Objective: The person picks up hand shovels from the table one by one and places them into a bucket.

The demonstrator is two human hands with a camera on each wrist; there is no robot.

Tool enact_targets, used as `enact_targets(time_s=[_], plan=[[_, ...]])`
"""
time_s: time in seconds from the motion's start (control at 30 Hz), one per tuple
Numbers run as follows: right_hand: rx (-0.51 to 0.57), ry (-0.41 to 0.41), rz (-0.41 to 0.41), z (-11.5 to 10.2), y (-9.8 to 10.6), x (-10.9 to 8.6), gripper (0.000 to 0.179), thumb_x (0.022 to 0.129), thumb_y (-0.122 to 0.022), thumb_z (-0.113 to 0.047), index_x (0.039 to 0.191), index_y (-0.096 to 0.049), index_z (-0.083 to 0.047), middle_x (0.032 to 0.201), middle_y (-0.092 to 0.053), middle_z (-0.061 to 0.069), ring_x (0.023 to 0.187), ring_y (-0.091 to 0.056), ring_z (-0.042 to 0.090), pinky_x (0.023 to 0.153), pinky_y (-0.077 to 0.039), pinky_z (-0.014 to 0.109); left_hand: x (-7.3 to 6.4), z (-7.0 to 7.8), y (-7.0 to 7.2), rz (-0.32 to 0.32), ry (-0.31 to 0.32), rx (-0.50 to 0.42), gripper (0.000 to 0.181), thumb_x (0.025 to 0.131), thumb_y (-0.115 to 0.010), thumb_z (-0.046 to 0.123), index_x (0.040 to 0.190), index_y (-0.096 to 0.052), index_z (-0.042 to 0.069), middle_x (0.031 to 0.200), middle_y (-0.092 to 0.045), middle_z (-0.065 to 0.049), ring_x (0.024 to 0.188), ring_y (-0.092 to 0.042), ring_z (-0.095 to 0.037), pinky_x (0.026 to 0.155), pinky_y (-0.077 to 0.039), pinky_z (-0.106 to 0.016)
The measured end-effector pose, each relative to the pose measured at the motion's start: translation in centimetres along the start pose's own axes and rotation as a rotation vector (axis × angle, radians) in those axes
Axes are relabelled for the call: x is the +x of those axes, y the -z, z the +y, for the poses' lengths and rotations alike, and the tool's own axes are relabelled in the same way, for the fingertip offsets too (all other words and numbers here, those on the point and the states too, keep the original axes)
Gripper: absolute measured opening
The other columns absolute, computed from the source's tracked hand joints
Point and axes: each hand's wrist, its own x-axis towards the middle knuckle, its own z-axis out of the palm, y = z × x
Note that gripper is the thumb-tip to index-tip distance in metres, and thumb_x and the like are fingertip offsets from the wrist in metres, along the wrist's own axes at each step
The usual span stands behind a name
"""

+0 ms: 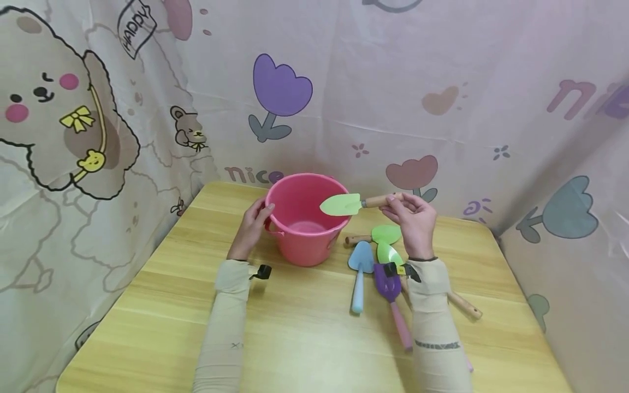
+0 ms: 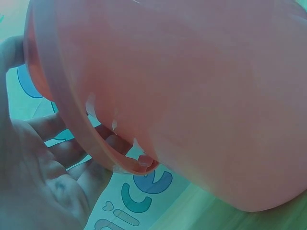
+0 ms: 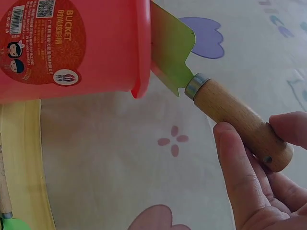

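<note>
A pink bucket (image 1: 307,245) stands upright near the back of the table, its open top facing up. My left hand (image 1: 250,226) grips its left rim, thumb at the inside edge and fingers around the outside by the bucket's handle (image 2: 103,158). In my right hand (image 1: 415,224) is a small trowel with a light green blade (image 1: 340,205) and a wooden handle (image 3: 240,120), pinched between thumb and fingers near the handle's end. The blade is held level over the bucket's right rim, its tip above the opening.
Right of the bucket lie a blue trowel (image 1: 361,262), a purple garden fork (image 1: 388,284) with a pink handle, and green trowels (image 1: 386,234) with wooden handles, partly under my right forearm. A printed curtain (image 1: 354,98) hangs behind the wooden table (image 1: 295,338).
</note>
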Motion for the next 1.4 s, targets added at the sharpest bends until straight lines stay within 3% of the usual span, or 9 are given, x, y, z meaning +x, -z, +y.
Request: enact_targets(time_s=[0.23,0.47,0.57,0.7,0.8,1.07,1.23,1.4], plan=[[-0.073,-0.015,-0.046,0.6,-1.1,0.3,0.027,0.091,-0.076,-0.002,0.110,-0.066,0.016,0.083,-0.073,0.005,0.070,-0.078,0.016,0.073,-0.065,0.033,-0.1,-0.1,0.1,0.004,0.010,0.010,0.055,0.107,-0.050,0.044,0.153,-0.046,0.014,0.139,-0.052,-0.028,0.120,-0.052,-0.037,0.090,-0.051,-0.015],[-0.124,-0.045,-0.069,1.1,-1.8,0.3,0.032,0.092,-0.077,-0.006,0.113,-0.065,0.015,0.086,-0.071,0.005,0.071,-0.078,0.015,0.076,-0.064,0.032,-0.2,0.0,0.0,0.008,0.002,0.016,0.053,0.108,-0.049,0.041,0.153,-0.048,0.013,0.130,-0.053,-0.026,0.106,-0.054,-0.017,0.086,-0.051,-0.020],[-0.134,-0.049,-0.064,1.2,-1.9,0.3,0.036,0.091,-0.077,-0.006,0.116,-0.064,0.017,0.087,-0.072,0.004,0.072,-0.078,0.015,0.076,-0.064,0.032,-0.1,0.0,-0.1,0.005,-0.002,0.017,0.053,0.108,-0.049,0.041,0.153,-0.047,0.013,0.131,-0.053,-0.026,0.107,-0.054,-0.020,0.090,-0.051,-0.024],[-0.163,-0.049,-0.062,1.0,-2.0,0.4,0.039,0.091,-0.077,-0.007,0.119,-0.063,0.018,0.089,-0.071,0.004,0.072,-0.077,0.014,0.076,-0.064,0.030,-0.2,0.2,-0.1,0.005,0.002,0.014,0.054,0.108,-0.049,0.041,0.154,-0.046,0.013,0.140,-0.053,-0.027,0.119,-0.054,-0.034,0.101,-0.053,-0.036],[-0.192,-0.046,-0.072,0.9,-2.3,0.4,0.039,0.092,-0.077,-0.008,0.120,-0.064,0.016,0.090,-0.071,0.004,0.073,-0.077,0.012,0.076,-0.064,0.029,-0.3,0.4,-0.1,0.007,0.012,0.019,0.056,0.107,-0.050,0.044,0.154,-0.046,0.014,0.145,-0.053,-0.024,0.127,-0.052,-0.039,0.106,-0.052,-0.038],[-0.289,-0.005,-0.142,1.6,-3.1,0.4,0.036,0.093,-0.077,-0.010,0.117,-0.067,0.014,0.085,-0.071,0.001,0.072,-0.077,0.008,0.073,-0.065,0.029,-0.3,0.4,0.0,0.007,0.016,0.021,0.055,0.107,-0.050,0.043,0.154,-0.046,0.014,0.139,-0.056,-0.020,0.117,-0.053,-0.027,0.097,-0.051,-0.029],[-0.391,0.020,-0.182,2.1,-3.7,0.4,0.031,0.094,-0.077,-0.016,0.113,-0.071,0.008,0.093,-0.074,0.016,0.073,-0.076,0.009,0.071,-0.064,0.024,-0.1,0.3,-0.1,-0.001,0.044,0.017,0.054,0.108,-0.049,0.037,0.156,-0.043,0.011,0.144,-0.054,-0.021,0.121,-0.052,-0.028,0.100,-0.050,-0.028],[-0.445,0.057,-0.242,2.3,-4.1,0.0,0.026,0.095,-0.076,-0.019,0.108,-0.074,0.003,0.106,-0.076,0.027,0.089,-0.077,0.019,0.079,-0.061,0.019,-0.1,0.3,0.0,-0.013,0.047,0.008,0.054,0.109,-0.048,0.032,0.157,-0.041,0.009,0.146,-0.052,-0.024,0.122,-0.052,-0.030,0.106,-0.051,-0.038]])
